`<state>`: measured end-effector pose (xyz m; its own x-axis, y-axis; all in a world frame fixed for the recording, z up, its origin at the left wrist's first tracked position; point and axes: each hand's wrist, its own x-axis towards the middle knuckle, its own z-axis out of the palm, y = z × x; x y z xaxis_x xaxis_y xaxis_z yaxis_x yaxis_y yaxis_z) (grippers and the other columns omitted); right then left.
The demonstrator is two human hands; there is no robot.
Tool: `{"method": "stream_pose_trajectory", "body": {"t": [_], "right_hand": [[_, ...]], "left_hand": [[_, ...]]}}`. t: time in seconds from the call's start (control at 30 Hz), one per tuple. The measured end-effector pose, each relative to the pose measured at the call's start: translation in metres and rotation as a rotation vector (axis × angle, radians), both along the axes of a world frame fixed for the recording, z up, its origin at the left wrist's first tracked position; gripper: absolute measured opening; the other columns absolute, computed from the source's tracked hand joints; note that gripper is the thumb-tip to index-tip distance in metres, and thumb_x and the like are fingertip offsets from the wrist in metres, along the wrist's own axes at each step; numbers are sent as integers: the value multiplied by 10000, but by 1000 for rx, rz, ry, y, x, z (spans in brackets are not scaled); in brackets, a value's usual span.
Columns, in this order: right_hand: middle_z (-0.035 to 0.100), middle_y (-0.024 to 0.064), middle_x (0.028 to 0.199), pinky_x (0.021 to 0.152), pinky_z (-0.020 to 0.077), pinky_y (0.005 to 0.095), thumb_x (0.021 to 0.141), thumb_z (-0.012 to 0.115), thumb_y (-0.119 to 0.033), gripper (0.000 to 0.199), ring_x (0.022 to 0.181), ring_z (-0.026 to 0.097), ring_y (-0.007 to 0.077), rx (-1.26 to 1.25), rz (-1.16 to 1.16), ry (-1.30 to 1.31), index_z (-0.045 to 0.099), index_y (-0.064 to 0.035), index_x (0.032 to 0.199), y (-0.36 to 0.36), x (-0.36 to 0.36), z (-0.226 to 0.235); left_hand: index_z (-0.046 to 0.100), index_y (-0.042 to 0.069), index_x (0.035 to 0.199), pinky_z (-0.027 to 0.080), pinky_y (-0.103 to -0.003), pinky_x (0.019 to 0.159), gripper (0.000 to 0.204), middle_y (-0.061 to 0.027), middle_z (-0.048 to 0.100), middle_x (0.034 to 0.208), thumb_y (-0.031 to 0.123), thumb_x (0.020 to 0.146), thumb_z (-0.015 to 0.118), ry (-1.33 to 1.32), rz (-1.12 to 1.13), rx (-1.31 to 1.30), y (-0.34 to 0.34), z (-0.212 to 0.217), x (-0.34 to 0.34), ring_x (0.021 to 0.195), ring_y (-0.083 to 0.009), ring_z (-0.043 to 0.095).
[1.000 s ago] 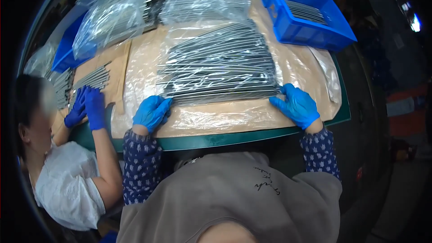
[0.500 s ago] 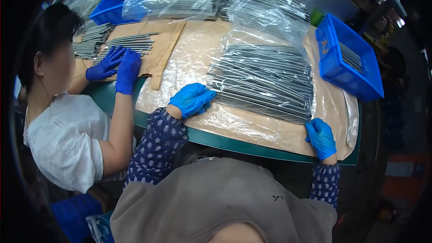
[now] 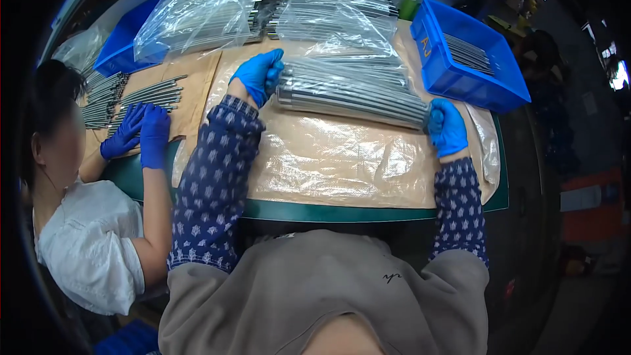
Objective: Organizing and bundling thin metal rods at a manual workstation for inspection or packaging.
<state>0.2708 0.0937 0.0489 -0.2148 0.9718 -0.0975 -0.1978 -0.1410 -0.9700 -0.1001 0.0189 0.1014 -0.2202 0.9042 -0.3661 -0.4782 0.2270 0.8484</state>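
Observation:
A pile of thin metal rods [image 3: 348,92] lies crosswise in front of me, its near side rolled up and showing hazily through clear plastic sheeting [image 3: 388,108]. My left hand [image 3: 258,77], in a light blue glove, is closed in a fist at the left end of the rods. At their right end my right hand [image 3: 448,128], gloved alike, is closed too. Both fists seem to grip the plastic; their fingertips are partly hidden. Beneath is a tan woven sheet [image 3: 315,164] with a shiny surface.
On the left a co-worker's dark blue gloved hands [image 3: 154,135] rest by loose rods [image 3: 164,95]. A blue bin [image 3: 483,89] holding rods stands at the right, another blue bin [image 3: 118,59] back left. Plastic-covered rod stacks [image 3: 335,10] line the back. The green table edge [image 3: 328,212] runs nearby.
Both my hands have moved away from the near table edge and closed into fists. The near side of the rod pile has been lifted and rolled away from me with the plastic.

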Motion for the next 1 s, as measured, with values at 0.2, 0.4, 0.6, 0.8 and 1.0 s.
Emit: {"method": "stream_pose_trajectory", "body": {"t": [0.2, 0.4, 0.6, 0.8, 1.0], "right_hand": [[426, -26, 468, 327, 282, 169, 806, 524, -178, 143, 352, 379, 65, -63, -77, 122, 511, -113, 679, -35, 14, -3], [522, 54, 485, 349, 343, 205, 824, 538, -350, 333, 358, 454, 109, -322, 170, -455, 522, -64, 653, -77, -7, 38], [539, 94, 485, 391, 399, 253, 820, 528, -411, 443, 404, 520, 145, -89, 367, -1002, 550, 4, 666, -81, -16, 42], [504, 56, 492, 376, 374, 242, 831, 536, -345, 375, 368, 466, 123, -118, 335, -827, 541, -10, 663, -81, -9, 29], [448, -12, 499, 300, 270, 222, 821, 565, -295, 267, 324, 343, 77, -295, 176, -302, 533, -79, 667, -59, -6, 26]], "left_hand": [[487, 118, 631, 236, -180, 341, 228, 18, 410, 469, 202, 834, 547, 609, -100, 113, -59, -18, 3, 363, -65, 341], [494, 103, 633, 258, -176, 358, 235, 0, 451, 490, 217, 825, 567, 268, -10, -25, -65, -24, -2, 375, -62, 359], [565, 60, 709, 345, -198, 387, 271, -14, 521, 547, 312, 801, 599, 447, -372, -277, -76, -30, -13, 420, -89, 456], [580, 30, 700, 430, -248, 442, 356, -38, 545, 549, 368, 807, 576, 1147, -540, -378, -79, -9, 1, 460, -126, 519], [540, 44, 568, 339, -206, 367, 404, -32, 494, 477, 360, 819, 546, 628, -351, 45, -75, -9, -12, 386, -101, 455]]}}
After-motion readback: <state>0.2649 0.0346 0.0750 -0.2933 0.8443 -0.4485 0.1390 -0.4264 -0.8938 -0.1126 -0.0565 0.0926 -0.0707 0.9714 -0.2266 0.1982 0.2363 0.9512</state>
